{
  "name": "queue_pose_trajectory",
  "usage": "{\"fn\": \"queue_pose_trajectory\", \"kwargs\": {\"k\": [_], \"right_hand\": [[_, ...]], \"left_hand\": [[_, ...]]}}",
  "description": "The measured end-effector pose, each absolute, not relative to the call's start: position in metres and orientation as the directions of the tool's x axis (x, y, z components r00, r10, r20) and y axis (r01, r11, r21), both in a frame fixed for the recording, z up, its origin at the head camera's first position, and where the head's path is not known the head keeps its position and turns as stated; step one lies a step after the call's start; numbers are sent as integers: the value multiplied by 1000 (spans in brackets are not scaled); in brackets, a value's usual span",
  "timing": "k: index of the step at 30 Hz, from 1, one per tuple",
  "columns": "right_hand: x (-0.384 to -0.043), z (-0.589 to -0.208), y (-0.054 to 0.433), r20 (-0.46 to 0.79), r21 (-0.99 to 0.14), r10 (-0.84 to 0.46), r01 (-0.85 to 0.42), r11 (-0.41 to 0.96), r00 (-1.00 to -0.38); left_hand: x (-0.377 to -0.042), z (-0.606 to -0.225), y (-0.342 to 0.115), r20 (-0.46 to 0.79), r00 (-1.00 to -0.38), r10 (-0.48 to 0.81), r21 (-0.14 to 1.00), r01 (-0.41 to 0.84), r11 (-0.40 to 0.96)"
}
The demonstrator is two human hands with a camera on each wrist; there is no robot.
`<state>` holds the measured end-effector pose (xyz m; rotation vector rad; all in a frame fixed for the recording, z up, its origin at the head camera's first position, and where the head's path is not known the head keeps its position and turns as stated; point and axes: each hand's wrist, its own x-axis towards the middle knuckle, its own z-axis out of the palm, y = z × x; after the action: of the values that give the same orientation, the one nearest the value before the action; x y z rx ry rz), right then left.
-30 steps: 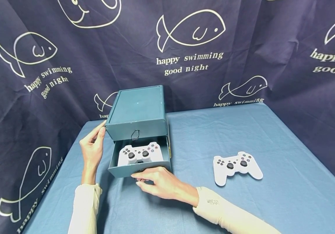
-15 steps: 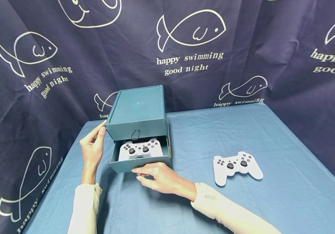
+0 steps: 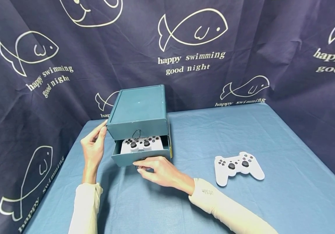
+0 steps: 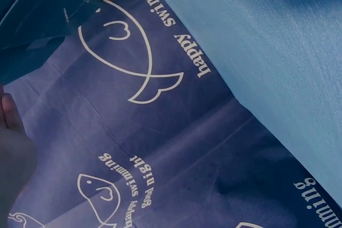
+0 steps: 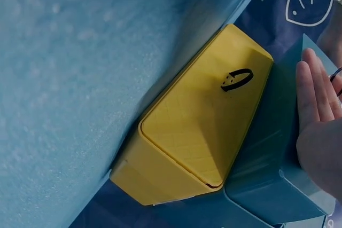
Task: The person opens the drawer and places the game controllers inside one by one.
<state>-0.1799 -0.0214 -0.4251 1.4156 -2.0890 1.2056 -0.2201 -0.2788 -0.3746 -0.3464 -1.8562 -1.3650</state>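
A teal drawer unit (image 3: 139, 104) stands at the back left of the table. Its middle drawer (image 3: 126, 158) is partly out, with a white game controller (image 3: 141, 147) lying inside, its rear part hidden under the upper tier. My right hand (image 3: 161, 170) is at the drawer's front, thumb and fingers pinching its dark loop pull (image 5: 335, 74). At the unit's upper left front corner, my left hand (image 3: 93, 144) rests its fairly straight fingers against the side. A second white game controller (image 3: 239, 166) lies on the table at the right.
Beneath the teal drawer sits a yellow drawer (image 5: 197, 116) with its own black loop, closed. Another loop (image 3: 136, 134) hangs on the top drawer. A dark blue fish-print cloth (image 3: 191, 81) stands behind the blue-covered table (image 3: 208, 130).
The middle drawer has slid inward, its controller going further under the upper tier. My right hand has moved away from me with it. The left hand has stayed at the corner.
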Motion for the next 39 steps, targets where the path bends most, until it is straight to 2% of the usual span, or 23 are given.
{"fn": "queue_pose_trajectory", "kwargs": {"k": [20, 31, 39], "right_hand": [[-190, -423, -23, 663, -481, -572, -861, 169, -483], [-199, -424, -23, 670, -487, -569, -861, 147, -476], [-203, -423, -24, 641, -537, -571, -831, 143, -513]], "left_hand": [[-220, -374, -278, 728, -646, -230, 678, 627, 383], [-220, -374, -277, 729, -647, -222, 675, 628, 387], [-220, -374, -278, 727, -651, -219, 676, 622, 395]]}}
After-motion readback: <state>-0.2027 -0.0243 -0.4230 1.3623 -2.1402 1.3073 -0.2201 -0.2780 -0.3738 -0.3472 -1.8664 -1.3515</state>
